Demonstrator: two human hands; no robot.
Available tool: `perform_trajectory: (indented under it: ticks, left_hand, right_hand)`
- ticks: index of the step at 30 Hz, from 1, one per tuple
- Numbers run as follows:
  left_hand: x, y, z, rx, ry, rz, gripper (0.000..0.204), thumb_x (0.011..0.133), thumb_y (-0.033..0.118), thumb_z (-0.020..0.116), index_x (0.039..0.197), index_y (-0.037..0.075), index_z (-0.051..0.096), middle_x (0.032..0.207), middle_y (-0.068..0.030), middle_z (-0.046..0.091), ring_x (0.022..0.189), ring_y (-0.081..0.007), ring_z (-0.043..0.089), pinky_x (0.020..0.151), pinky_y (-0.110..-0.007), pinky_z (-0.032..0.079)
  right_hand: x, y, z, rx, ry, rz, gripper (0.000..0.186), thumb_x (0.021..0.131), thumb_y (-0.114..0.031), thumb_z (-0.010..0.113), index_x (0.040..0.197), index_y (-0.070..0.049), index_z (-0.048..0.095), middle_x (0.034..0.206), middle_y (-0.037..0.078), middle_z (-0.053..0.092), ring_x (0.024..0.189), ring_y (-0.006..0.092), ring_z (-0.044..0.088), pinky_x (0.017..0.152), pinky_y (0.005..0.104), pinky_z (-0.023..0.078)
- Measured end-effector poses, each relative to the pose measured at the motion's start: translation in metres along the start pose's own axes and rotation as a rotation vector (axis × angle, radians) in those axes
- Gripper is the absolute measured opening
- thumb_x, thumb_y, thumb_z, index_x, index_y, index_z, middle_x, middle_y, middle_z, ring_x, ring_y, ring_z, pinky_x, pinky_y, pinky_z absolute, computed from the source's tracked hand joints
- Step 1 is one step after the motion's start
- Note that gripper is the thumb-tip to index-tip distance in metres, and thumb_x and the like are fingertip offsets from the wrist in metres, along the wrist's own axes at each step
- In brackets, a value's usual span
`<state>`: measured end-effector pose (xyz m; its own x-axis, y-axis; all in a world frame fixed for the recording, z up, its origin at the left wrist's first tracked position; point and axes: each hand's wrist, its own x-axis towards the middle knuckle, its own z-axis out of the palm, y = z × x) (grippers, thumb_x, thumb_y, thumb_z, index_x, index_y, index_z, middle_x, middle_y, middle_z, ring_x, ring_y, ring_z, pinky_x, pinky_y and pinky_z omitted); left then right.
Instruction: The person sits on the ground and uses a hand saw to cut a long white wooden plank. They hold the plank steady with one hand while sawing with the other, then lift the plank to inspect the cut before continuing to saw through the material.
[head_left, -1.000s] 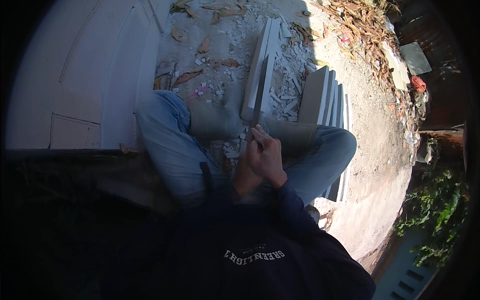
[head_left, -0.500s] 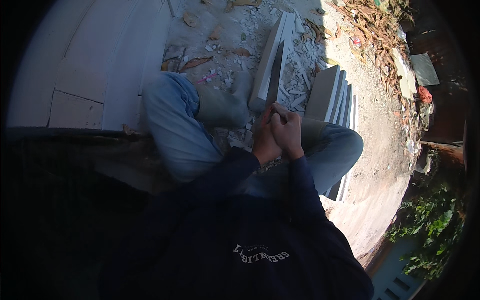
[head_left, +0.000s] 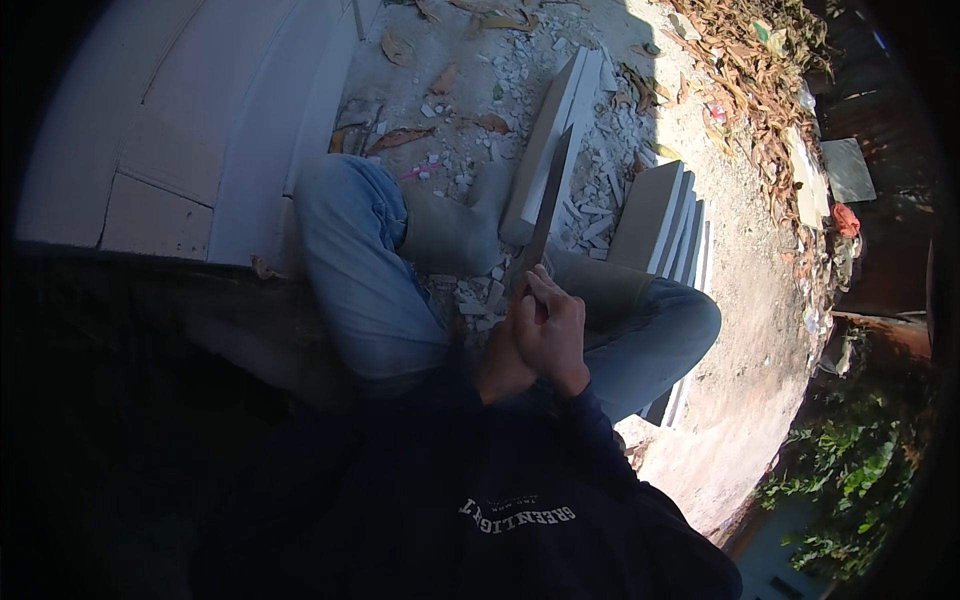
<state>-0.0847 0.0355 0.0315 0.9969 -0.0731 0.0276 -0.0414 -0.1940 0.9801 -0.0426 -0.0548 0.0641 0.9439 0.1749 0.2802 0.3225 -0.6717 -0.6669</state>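
My right hand (head_left: 552,335) is closed around the handle end of a long-bladed tool (head_left: 549,205), near my lap. Its dark, narrow blade tapers away from me; no teeth can be made out. My left hand (head_left: 506,358) is pressed against the right one at the same end, its fingers mostly hidden. The blade's far part lies over the right edge of a long pale grey block (head_left: 545,150), which sits between my feet. A lengthwise line runs along the block's top.
Pale chips (head_left: 597,205) are strewn around the block. Several flat grey slabs (head_left: 648,220) lean together beside my right leg. My left boot (head_left: 450,232) rests beside the block. White boards (head_left: 160,150) stand at left; dry leaves (head_left: 765,110) lie at far right.
Both hands have drawn back toward my body, pulling the blade with them along the block. More of the blade shows between the hands and the block now.
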Motion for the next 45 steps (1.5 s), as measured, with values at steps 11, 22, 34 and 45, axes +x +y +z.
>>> perform_trajectory:
  ticks: [11,22,34,45]
  left_hand:
    - [0.005,-0.022,0.019,0.049,0.009,-0.066,0.058,0.093,0.021,0.069,0.142,0.001,0.045,0.132,-0.0248,0.060,0.123,-0.0390,0.062,0.096,-0.045,0.052]
    - [-0.019,-0.025,-0.006,-0.024,-0.004,-0.112,0.036,0.090,0.011,0.070,0.122,-0.001,0.059,0.111,-0.0222,0.071,0.110,-0.0380,0.069,0.090,-0.042,0.053]
    - [-0.023,-0.003,-0.018,-0.018,-0.047,-0.305,0.018,0.091,0.005,0.068,0.108,0.002,0.065,0.096,-0.0132,0.069,0.094,-0.0259,0.069,0.086,-0.037,0.052]
    - [0.038,-0.007,-0.007,-0.052,-0.030,-0.187,0.011,0.092,0.004,0.066,0.103,0.001,0.065,0.090,-0.0069,0.066,0.082,-0.0149,0.064,0.077,-0.031,0.051]
  right_hand:
    - [-0.005,0.006,-0.003,0.071,-0.039,0.132,0.040,0.082,-0.011,0.059,0.115,0.009,0.072,0.119,0.034,0.067,0.099,0.0444,0.072,0.092,0.0438,0.057]
    - [-0.007,0.017,-0.012,0.601,-0.037,0.398,0.069,0.099,-0.050,0.060,0.133,0.010,0.061,0.111,0.029,0.073,0.089,0.0425,0.074,0.091,0.0440,0.057]
    - [0.046,0.166,0.147,1.685,0.359,1.201,0.084,0.101,-0.067,0.042,0.157,-0.006,0.027,0.148,0.030,0.043,0.135,0.0399,0.049,0.104,0.0647,0.043]
    - [0.084,0.174,0.125,0.546,0.082,0.903,0.074,0.052,-0.025,0.104,0.100,0.010,0.059,0.095,0.020,0.071,0.089,0.0287,0.072,0.076,0.0424,0.059]
